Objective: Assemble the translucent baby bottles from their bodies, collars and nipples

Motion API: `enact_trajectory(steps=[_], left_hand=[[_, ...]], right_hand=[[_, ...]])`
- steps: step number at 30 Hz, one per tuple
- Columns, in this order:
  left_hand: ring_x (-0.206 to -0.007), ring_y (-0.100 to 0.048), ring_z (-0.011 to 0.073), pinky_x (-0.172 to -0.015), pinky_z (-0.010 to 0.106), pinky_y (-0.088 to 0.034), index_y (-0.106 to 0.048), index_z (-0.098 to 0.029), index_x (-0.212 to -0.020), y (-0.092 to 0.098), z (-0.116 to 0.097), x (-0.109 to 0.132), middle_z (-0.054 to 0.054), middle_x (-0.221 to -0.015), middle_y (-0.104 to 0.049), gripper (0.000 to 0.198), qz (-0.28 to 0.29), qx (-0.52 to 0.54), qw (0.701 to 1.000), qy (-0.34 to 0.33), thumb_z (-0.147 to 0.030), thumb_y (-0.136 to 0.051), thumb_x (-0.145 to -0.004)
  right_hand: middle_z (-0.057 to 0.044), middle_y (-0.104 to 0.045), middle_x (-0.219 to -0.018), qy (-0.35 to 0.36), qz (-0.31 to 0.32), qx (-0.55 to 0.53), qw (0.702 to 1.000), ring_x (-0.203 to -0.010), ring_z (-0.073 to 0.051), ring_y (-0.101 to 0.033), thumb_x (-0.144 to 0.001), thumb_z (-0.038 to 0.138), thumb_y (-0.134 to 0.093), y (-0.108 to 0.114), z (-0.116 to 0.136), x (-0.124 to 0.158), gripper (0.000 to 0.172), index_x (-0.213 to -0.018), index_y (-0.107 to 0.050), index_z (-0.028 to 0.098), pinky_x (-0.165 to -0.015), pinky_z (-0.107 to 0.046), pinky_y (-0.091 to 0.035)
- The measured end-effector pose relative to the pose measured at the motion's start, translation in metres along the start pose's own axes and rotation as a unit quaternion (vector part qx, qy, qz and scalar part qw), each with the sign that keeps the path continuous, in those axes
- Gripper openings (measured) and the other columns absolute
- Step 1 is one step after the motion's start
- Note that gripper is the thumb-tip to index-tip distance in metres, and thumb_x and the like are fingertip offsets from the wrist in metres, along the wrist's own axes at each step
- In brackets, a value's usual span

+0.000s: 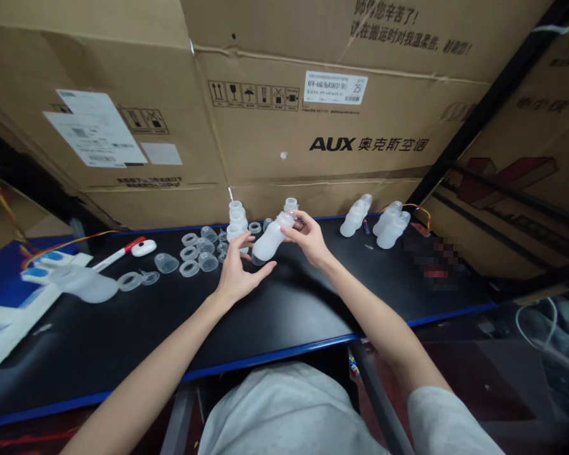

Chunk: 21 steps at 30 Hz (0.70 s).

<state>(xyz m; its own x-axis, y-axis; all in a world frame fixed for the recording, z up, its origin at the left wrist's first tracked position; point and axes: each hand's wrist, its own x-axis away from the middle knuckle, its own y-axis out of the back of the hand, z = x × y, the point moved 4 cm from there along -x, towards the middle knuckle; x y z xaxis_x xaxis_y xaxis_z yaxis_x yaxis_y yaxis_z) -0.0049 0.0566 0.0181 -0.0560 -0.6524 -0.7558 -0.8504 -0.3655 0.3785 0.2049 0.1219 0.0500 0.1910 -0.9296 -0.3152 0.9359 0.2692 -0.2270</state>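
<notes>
A milky-white baby bottle (271, 240) is tilted above the black table, with my right hand (309, 237) closed around its upper right end. Its lower left end looks clear and rounded. My left hand (239, 272) is spread beside that end, thumb and fingers apart; whether it touches the bottle I cannot tell. Behind my left fingers stand open-necked white bottles (236, 218), partly hidden. Another open bottle neck (291, 203) shows behind my right fingers. Left of my left hand lie several clear collar rings (189, 253), domed caps (207, 261) and small nipples (149, 277).
Several bottles with clear caps (391, 230) stand at the right, with more bottles (354, 218) beside them. At the left lie a white bottle (88, 283), a red-and-white tool (118, 254) and a blue-and-white box (9, 316). Large cartons (275, 136) wall off the table's back.
</notes>
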Motion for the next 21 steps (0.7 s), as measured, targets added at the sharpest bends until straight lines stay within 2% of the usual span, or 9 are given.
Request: enact_trajectory(steps=[3,5,9,12,13,15,18,21], left_hand=[[-0.111,-0.077,0.025,-0.079,0.032,-0.068,-0.059,-0.021,-0.141,0.0,-0.001,0.0,0.013,-0.129,-0.073,0.058,-0.029,0.043,0.999,0.004,-0.042,-0.086,-0.093],[-0.113,-0.077,0.0253,-0.082,0.033,-0.069,-0.066,-0.02,-0.132,0.002,-0.002,-0.001,0.013,-0.128,-0.074,0.047,-0.041,0.059,0.997,0.013,-0.041,-0.085,-0.095],[-0.118,-0.076,0.0291,-0.088,0.037,-0.07,-0.073,-0.018,-0.131,0.01,-0.005,-0.005,0.016,-0.13,-0.073,0.047,-0.056,0.099,0.993,0.034,-0.046,-0.083,-0.095],[-0.116,-0.077,0.0315,-0.091,0.04,-0.069,-0.077,-0.016,-0.131,0.014,0.001,-0.007,0.017,-0.131,-0.077,0.053,-0.057,0.153,0.982,0.098,-0.056,-0.08,-0.096],[-0.109,-0.079,0.0308,-0.088,0.039,-0.068,-0.078,-0.015,-0.13,0.014,0.004,-0.008,0.017,-0.126,-0.079,0.056,-0.054,0.182,0.973,0.129,-0.059,-0.079,-0.096],[-0.084,-0.08,0.0266,-0.074,0.036,-0.068,-0.08,-0.013,-0.124,0.011,0.012,-0.009,0.014,-0.103,-0.083,0.061,-0.042,0.254,0.946,0.197,-0.068,-0.074,-0.097],[-0.049,-0.068,0.0212,-0.048,0.032,-0.059,-0.081,-0.011,-0.103,0.001,0.024,-0.008,0.009,-0.068,-0.077,0.072,-0.005,0.355,0.888,0.292,-0.082,-0.069,-0.093],[-0.039,-0.062,0.0206,-0.037,0.032,-0.053,-0.079,-0.011,-0.089,-0.006,0.029,-0.007,0.009,-0.059,-0.073,0.08,0.024,0.394,0.852,0.344,-0.09,-0.067,-0.088]], right_hand=[[-0.006,-0.079,-0.129,-0.012,0.006,-0.046,0.999,-0.114,-0.027,-0.077,-0.073,0.05,-0.101,-0.008,0.003,0.007,0.065,-0.122,-0.067,0.027,-0.086,-0.039,-0.073],[-0.006,-0.079,-0.126,-0.019,0.008,-0.06,0.998,-0.111,-0.026,-0.077,-0.076,0.053,-0.099,-0.008,0.004,0.008,0.06,-0.121,-0.068,0.028,-0.087,-0.041,-0.073],[-0.006,-0.08,-0.121,0.006,-0.02,-0.025,0.999,-0.106,-0.024,-0.076,-0.082,0.062,-0.093,0.001,0.007,0.006,0.051,-0.113,-0.076,0.026,-0.089,-0.04,-0.071],[-0.006,-0.082,-0.118,0.02,-0.001,0.022,1.0,-0.109,-0.025,-0.076,-0.079,0.06,-0.096,0.005,0.009,0.004,0.052,-0.114,-0.08,0.025,-0.1,-0.042,-0.067],[-0.006,-0.082,-0.12,0.021,0.019,0.029,0.999,-0.112,-0.026,-0.076,-0.079,0.059,-0.097,0.005,0.011,0.004,0.053,-0.117,-0.08,0.026,-0.104,-0.044,-0.065],[-0.008,-0.082,-0.128,0.029,0.066,0.036,0.997,-0.118,-0.028,-0.076,-0.079,0.055,-0.098,0.004,0.015,0.005,0.057,-0.125,-0.078,0.027,-0.109,-0.046,-0.062],[-0.011,-0.079,-0.138,0.053,0.124,0.056,0.989,-0.124,-0.03,-0.076,-0.078,0.053,-0.099,0.001,0.025,0.008,0.069,-0.137,-0.073,0.029,-0.109,-0.047,-0.061],[-0.01,-0.081,-0.132,0.072,0.126,0.117,0.982,-0.114,-0.028,-0.077,-0.078,0.054,-0.099,0.0,0.033,0.01,0.065,-0.132,-0.077,0.027,-0.105,-0.045,-0.061]])
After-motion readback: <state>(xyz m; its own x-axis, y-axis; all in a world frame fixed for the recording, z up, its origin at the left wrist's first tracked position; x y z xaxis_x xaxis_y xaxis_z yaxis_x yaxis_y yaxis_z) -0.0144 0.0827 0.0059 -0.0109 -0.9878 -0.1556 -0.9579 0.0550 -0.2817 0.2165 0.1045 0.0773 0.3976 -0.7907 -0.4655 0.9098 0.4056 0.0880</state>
